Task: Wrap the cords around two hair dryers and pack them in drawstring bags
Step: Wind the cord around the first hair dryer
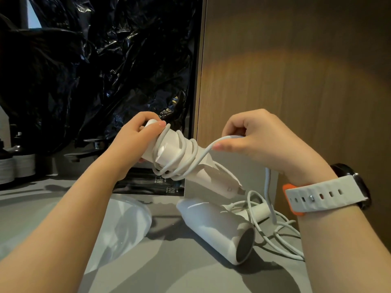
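Counter (pixel 169 271), grey: bears the loose items.
Wood panel (pixel 296 70), far right; black plastic sheet (pixel 95 60), far left.
Dryer two (pixel 215 227), white: lies on the counter, near right. Loose cord (pixel 281 235) sprawls beside it, unwrapped.
Dryer one (pixel 220 179), white: held in the air at centre, tilted down to the right. Left hand (pixel 137 140) grips its upper end.
Cord (pixel 186 159): several turns round dryer one's middle. Right hand (pixel 260 140) pinches the free run just right of the coils.
Handling, judged: shell rigid, smooth, likely slippery, light enough for one hand; cord supple and springy, so hold tension.
Bags: none identified.
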Demonstrator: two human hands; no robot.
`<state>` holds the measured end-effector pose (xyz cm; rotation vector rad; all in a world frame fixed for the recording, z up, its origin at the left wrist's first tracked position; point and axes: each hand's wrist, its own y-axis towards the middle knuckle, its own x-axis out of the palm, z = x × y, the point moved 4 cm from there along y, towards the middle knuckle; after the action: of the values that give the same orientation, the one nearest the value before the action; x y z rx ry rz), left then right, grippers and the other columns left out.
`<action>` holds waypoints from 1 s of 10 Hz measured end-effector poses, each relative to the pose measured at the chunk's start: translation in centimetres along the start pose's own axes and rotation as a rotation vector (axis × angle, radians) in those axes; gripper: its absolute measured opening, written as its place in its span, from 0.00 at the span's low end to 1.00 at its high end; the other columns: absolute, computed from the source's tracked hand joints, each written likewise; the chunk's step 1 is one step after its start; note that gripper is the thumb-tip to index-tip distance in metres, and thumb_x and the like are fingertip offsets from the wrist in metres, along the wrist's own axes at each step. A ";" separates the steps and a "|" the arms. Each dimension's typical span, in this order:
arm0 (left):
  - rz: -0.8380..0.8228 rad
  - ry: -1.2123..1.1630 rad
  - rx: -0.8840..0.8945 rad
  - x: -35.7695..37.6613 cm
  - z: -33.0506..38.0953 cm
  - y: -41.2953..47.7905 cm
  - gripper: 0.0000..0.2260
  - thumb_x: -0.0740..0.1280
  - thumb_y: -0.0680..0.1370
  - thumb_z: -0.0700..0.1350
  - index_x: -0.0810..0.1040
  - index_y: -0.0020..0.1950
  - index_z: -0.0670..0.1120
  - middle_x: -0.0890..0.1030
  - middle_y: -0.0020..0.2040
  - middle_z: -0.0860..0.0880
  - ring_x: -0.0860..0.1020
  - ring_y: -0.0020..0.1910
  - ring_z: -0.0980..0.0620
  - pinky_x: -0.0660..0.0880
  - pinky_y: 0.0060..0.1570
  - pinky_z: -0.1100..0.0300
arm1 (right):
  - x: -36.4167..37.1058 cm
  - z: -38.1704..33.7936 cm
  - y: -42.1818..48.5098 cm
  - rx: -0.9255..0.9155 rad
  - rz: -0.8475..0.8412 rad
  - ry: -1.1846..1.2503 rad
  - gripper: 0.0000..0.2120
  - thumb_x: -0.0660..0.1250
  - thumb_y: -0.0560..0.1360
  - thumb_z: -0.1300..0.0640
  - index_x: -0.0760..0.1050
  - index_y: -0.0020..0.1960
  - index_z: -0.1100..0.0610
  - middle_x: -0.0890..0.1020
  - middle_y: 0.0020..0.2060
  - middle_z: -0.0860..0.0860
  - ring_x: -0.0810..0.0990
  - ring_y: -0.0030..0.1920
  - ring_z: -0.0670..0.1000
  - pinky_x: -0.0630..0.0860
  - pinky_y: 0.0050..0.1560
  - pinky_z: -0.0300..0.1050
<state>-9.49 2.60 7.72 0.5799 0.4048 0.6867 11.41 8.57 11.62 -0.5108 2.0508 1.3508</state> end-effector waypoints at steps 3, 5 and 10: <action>-0.172 -0.172 0.088 -0.3 0.8 -0.8 0.08 0.65 0.66 0.52 0.77 0.44 0.60 0.77 0.41 0.54 0.76 0.32 0.59 0.72 0.26 0.64 | 0.4 1.2 -0.3 0.047 -0.068 0.200 0.18 0.77 0.60 0.49 0.74 0.31 0.62 0.68 0.21 0.43 0.63 0.25 0.42 0.60 0.26 0.31; -0.281 -0.217 0.110 0.0 1.4 -0.8 0.12 0.66 0.61 0.53 0.79 0.43 0.59 0.78 0.36 0.56 0.76 0.31 0.57 0.73 0.26 0.62 | 0.0 1.9 -0.2 0.010 0.020 0.248 0.15 0.76 0.62 0.52 0.73 0.31 0.60 0.69 0.21 0.43 0.64 0.25 0.42 0.63 0.27 0.33; -0.335 -0.530 0.155 0.0 0.8 -0.4 0.16 0.74 0.60 0.59 0.81 0.44 0.56 0.80 0.43 0.57 0.76 0.44 0.56 0.73 0.48 0.59 | 2.0 2.8 -0.1 0.091 0.091 0.621 0.04 0.68 0.73 0.60 0.79 0.39 0.55 0.78 0.31 0.49 0.71 0.32 0.50 0.69 0.32 0.39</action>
<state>-8.88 2.05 8.13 0.7918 0.0527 0.1651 10.82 11.15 9.36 -0.8903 2.6422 1.2424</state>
